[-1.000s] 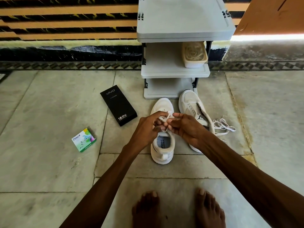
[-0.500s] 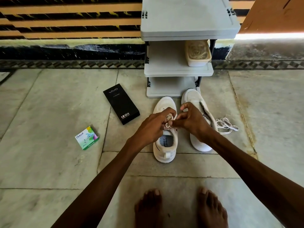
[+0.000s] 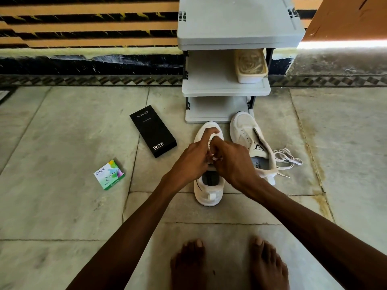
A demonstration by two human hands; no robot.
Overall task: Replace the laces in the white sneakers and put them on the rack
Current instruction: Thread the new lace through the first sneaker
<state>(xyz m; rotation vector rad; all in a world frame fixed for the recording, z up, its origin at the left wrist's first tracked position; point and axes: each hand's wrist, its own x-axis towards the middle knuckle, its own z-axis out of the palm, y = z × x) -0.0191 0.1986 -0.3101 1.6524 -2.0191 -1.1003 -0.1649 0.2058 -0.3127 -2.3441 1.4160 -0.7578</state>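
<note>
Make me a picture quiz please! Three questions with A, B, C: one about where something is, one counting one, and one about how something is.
1. Where on the rack is the plastic tub? A. top shelf B. middle shelf C. bottom shelf
2. How many white sneakers are on the floor? A. three B. one C. two
3. The sneaker beside the loose lace is: A. unlaced B. tied in a bow C. upside down
Answers: B, it sits under the top shelf; C, a pair stands before the rack; A, its eyelets are empty.
</note>
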